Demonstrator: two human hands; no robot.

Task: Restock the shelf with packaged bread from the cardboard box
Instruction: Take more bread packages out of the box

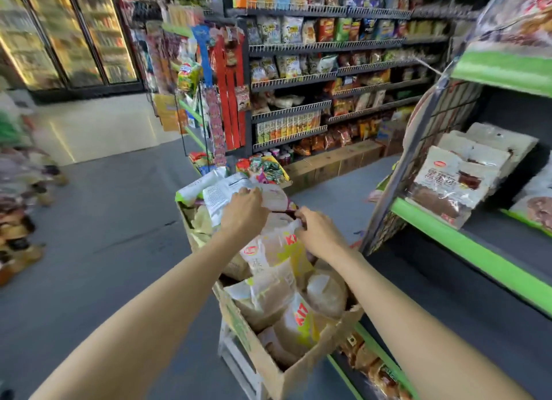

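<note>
- The cardboard box is set on a pale stool just beside the shelf, probably so that packages can be passed across without stooping.
- The box is crammed with packaged bread: clear and white film bags with brown loaves showing through, several printed in yellow with red lettering.
- The left hand is laid over the far end of the pile, its fingers curled on a flat white-backed package covered in small print; it appears to be gripped at its edge, though how the thumb lies is hidden.
- The right hand is closed on the gathered top of a yellow-and-clear bread bag; the film seems pinched between fingers and thumb, but the fingertips cannot be seen plainly.
- The grip at the crimped top is judged sensible: the loaf below is soft and would be crushed by a squeeze round its middle.
- The bag stands roughly upright in the box, leaning on its neighbours, and has not yet been lifted clear.
- On the green-edged shelf to the right, a row of white bread packs with dark lettering is leaned back against itself, with bare shelf surface in front and beside it, where new stock would presumably be placed.
</note>
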